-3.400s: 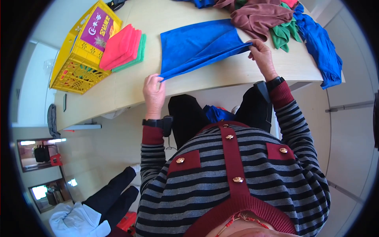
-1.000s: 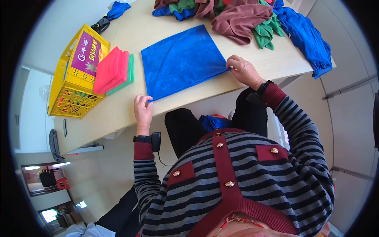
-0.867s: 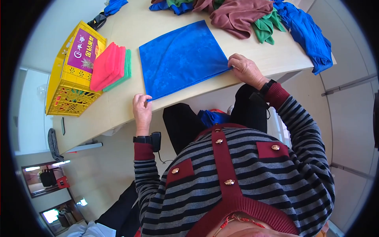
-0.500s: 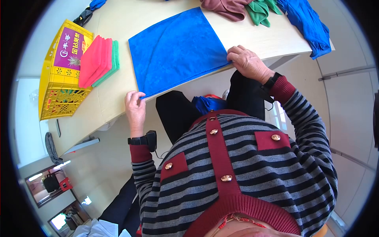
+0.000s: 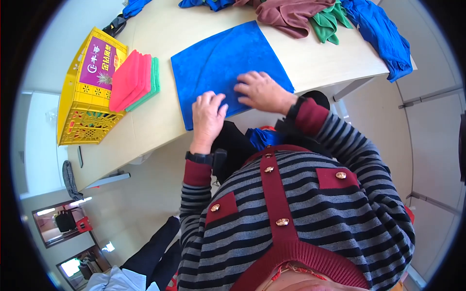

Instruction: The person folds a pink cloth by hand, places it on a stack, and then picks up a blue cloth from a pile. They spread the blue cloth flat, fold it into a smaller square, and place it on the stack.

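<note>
A blue cloth [image 5: 223, 60] lies spread on the light wooden table, its near edge along the table's front edge. Over the cloth's near left part is my left hand [image 5: 208, 114], fingers apart, holding nothing. My right hand [image 5: 264, 92] is over the near middle of the cloth, its fingers spread and nothing held in them. The two hands are close together but do not touch. Whether the fingertips press on the cloth is hard to tell.
Folded pink cloths [image 5: 130, 80] and green cloths [image 5: 154, 82] lean by a yellow crate [image 5: 92, 106] at the left. Brown [image 5: 291, 14], green [image 5: 330, 22] and blue cloths [image 5: 381, 36] lie crumpled at the back right. A person's dark-trousered leg [image 5: 155, 247] shows at lower left.
Both hands have let go of the cloth's near corners and moved inward over it. The fingers have opened. The whole view has shifted slightly.
</note>
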Motion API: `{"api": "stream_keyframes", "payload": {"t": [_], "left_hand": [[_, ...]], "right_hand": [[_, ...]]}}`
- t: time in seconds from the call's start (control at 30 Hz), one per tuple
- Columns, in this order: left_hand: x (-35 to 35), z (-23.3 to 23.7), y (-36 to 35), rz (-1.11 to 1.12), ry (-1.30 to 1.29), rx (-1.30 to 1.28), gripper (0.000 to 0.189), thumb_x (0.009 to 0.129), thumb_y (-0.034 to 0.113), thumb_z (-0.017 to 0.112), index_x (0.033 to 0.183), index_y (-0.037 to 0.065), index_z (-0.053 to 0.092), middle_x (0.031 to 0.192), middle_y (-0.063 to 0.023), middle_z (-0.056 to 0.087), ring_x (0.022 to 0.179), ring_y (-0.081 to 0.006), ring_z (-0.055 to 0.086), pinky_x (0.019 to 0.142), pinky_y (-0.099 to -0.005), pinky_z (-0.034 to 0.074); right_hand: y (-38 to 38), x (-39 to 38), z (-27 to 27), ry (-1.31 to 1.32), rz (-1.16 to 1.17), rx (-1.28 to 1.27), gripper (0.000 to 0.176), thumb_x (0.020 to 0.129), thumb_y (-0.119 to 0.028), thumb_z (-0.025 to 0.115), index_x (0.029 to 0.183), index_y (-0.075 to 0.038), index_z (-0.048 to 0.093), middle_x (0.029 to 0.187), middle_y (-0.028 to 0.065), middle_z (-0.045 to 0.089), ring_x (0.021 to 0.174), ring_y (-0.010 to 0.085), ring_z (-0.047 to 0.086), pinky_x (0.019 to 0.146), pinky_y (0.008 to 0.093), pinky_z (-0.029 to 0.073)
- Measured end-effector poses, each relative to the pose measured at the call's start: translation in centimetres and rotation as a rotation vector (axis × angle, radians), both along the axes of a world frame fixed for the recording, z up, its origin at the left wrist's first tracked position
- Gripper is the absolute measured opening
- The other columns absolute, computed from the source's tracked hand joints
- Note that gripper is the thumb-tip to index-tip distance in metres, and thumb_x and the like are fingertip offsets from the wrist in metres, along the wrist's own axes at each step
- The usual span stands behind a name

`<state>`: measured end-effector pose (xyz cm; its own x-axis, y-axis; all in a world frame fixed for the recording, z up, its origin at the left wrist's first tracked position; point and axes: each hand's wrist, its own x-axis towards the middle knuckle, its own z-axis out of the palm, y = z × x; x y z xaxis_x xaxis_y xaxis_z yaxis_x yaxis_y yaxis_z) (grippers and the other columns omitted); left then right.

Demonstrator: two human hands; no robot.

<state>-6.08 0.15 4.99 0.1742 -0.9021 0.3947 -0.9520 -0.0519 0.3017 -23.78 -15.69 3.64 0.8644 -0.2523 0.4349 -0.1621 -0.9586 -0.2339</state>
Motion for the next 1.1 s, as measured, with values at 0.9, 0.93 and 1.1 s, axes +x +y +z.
{"api": "stream_keyframes", "payload": {"t": [0.9,0.93,1.1], "left_hand": [[17.9,-4.5,-16.7,0.221,-0.085,0.423,0.062,0.103,0.056,0.041,0.158,0.027,0.034,0.168,-0.01,0.024,0.155,-0.0327,0.02,0.118,-0.0678,0.015],[17.7,-4.8,-17.1,0.21,-0.133,0.429,0.062,0.104,0.055,0.04,0.159,0.027,0.034,0.168,-0.0093,0.024,0.155,-0.0326,0.019,0.118,-0.0668,0.014],[11.3,-4.6,-18.4,0.01,-0.187,0.401,0.061,0.104,0.055,0.04,0.159,0.028,0.033,0.168,-0.0086,0.023,0.155,-0.0331,0.018,0.119,-0.066,0.013]], "right_hand": [[-0.6,-0.4,-2.0,0.235,-0.069,-0.028,0.06,0.104,-0.056,0.039,0.152,-0.02,0.047,0.16,0.0098,0.038,0.151,0.0348,0.028,0.122,0.0569,0.019],[-0.6,-0.4,-2.1,0.238,-0.069,-0.023,0.061,0.104,-0.056,0.039,0.152,-0.02,0.047,0.16,0.0096,0.038,0.151,0.0347,0.028,0.123,0.0568,0.018],[-0.7,-0.3,-1.8,0.257,-0.074,-0.02,0.062,0.104,-0.058,0.037,0.152,-0.02,0.047,0.161,0.0088,0.037,0.152,0.034,0.027,0.124,0.0558,0.016]]}}
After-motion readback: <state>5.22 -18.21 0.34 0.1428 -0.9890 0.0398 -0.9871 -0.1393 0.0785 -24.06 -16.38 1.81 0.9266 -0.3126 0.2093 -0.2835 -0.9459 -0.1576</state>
